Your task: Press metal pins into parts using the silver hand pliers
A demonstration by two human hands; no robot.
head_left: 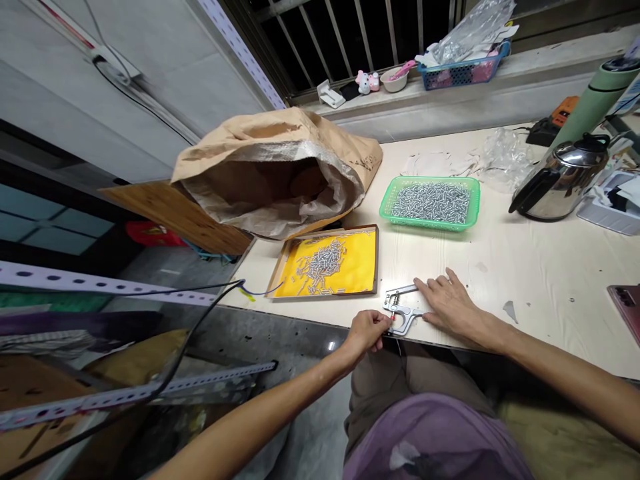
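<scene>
The silver hand tool (411, 311) was at the lower middle of the frame, right of centre, by the near edge of the counter (450, 257). The right grip (450, 303) held it across both handles, fingers at the end of the upper one and thumb at the lower, spread rather than squeezed. The left grip (370, 330) had thumb and fingertips pressed together at the tool's mouth, against a small red part (393, 318); whether something tiny was pinched there, I could not tell.

Done well, this called, I judged, for a steady right hand, handles apart while the left fingertips worked so near the mouth. Anything set there was best lined up straight, and the fingertips drawn clear before any pressure, which ought to be even. Bracing the tool against the counter would likely have helped; whether it was resting there was unclear.

Left of the tool, near mid-frame, the yellow-lined tray (361, 257) bore a loose heap of small metal pieces (325, 259). A green basket (387, 202), right of centre and higher, held many more.
</scene>
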